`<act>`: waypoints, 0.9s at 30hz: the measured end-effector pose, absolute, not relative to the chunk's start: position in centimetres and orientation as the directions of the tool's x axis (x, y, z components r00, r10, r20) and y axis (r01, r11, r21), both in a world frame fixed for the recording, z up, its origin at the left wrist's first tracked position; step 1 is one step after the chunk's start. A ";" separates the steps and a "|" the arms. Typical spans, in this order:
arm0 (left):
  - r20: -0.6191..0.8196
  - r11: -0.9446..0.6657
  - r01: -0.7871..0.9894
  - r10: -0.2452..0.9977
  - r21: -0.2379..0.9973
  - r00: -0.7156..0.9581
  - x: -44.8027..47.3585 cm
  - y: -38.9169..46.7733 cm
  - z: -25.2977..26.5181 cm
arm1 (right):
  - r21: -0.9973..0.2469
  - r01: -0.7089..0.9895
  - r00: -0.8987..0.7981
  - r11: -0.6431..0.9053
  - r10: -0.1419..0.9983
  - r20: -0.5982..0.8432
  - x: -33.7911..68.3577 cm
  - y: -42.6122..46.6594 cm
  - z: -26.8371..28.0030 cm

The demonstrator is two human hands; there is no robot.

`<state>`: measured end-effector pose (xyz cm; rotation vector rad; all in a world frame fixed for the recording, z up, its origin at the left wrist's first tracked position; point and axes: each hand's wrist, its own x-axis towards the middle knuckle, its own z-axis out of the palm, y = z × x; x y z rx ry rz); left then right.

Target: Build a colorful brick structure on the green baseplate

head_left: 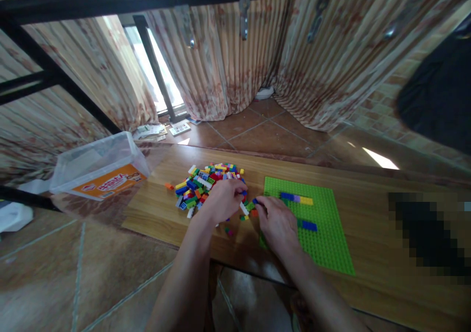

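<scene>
1. Floral curtains hang in pleats behind the work, drawn partly clear of a sunlit window.
2. A long wooden table spans the scene, giving both hands one flat surface.
3. A clear plastic bin stands at the table's left end, seemingly set aside to free the middle. Its orange label carries large white characters, apparently Chinese, too blurred to read with certainty.
4. A green baseplate lies flat, right of centre, probably placed there for the right hand's easy reach.
5. A mixed-colour pile of bricks sits left of the plate, likely heaped close so pieces can be picked without stretching.
6. The right hand leans over the plate's left edge, thumb and finger clamped on a small dark-blue brick, a pinch that suits so slight a piece. The left hand reaches over the pile's near right side, fingertips bunched beside a blue piece; whether they grip it cannot be told.
7. On the plate, an upper row runs blue, purple, yellow; a lower row shows green and blue, partly covered by the right hand.
8. A loose white brick lies between pile and plate.
</scene>
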<state>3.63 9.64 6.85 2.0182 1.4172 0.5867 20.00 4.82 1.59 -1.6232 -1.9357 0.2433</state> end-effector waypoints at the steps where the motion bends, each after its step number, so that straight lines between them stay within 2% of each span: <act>1: 0.010 -0.248 0.686 0.944 0.685 0.331 3.8 9.6 6.9 | -0.516 0.823 -0.078 0.237 0.947 0.311 19.9 4.8 1.6; 5: 0.006 -0.267 0.710 0.938 0.651 0.347 3.7 9.4 7.0 | -0.588 0.769 -0.071 0.250 0.948 0.311 20.0 4.8 1.8; 8: 0.045 -0.301 0.706 0.933 0.641 0.357 3.3 9.4 7.1 | -0.596 0.762 -0.064 0.252 0.946 0.318 20.3 4.7 1.9; 13: 0.150 -0.283 0.691 0.957 0.666 0.247 2.0 9.9 7.0 | -0.597 0.755 -0.092 0.271 0.945 0.313 20.5 4.6 1.6; 18: 0.201 -0.007 0.766 0.966 0.642 -0.160 -1.1 10.7 7.2 | -0.654 0.676 -0.170 0.340 0.935 0.311 19.8 4.5 1.3; 20: 0.180 0.097 0.776 0.948 0.623 -0.264 -2.4 10.9 7.3 | -0.685 0.633 -0.182 0.360 0.929 0.321 19.6 4.4 1.3; 23: 0.142 0.180 0.807 0.940 0.563 -0.309 -3.5 10.8 7.5 | -0.717 0.589 -0.150 0.372 0.922 0.356 19.6 4.4 1.5; 27: 0.103 0.205 0.876 0.956 0.437 -0.275 -3.8 10.6 7.4 | -0.726 0.580 -0.087 0.368 0.915 0.394 19.8 4.5 1.5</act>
